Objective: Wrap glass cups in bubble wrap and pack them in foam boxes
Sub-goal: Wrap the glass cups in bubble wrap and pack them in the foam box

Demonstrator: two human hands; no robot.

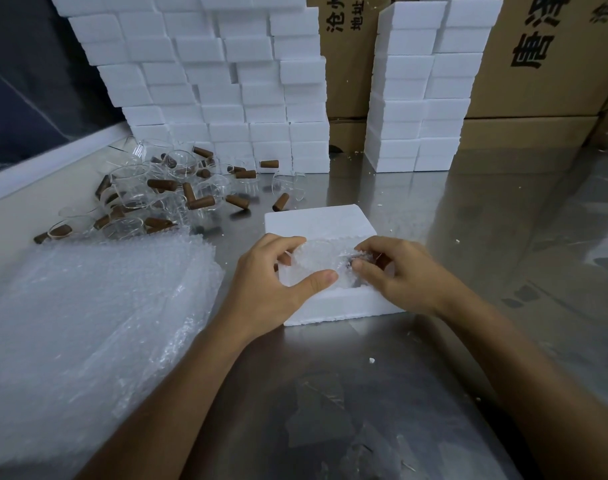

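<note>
A white foam box (pixel 344 306) lies open on the steel table in front of me, its lid (pixel 316 221) lying just behind it. A cup wrapped in bubble wrap (pixel 318 261) sits in the box's cavity. My left hand (pixel 274 275) grips the bundle from the left, thumb across its front. My right hand (pixel 396 271) pinches the wrap's right end with curled fingers. The cup itself is mostly hidden by the wrap and my fingers.
A stack of bubble wrap sheets (pixel 87 323) lies at the left. Behind it is a heap of glass cups with brown wooden handles (pixel 157 195). Stacked foam boxes (pixel 226 84) and a second pile (pixel 420 88) stand at the back, before cardboard cartons (pixel 545 64).
</note>
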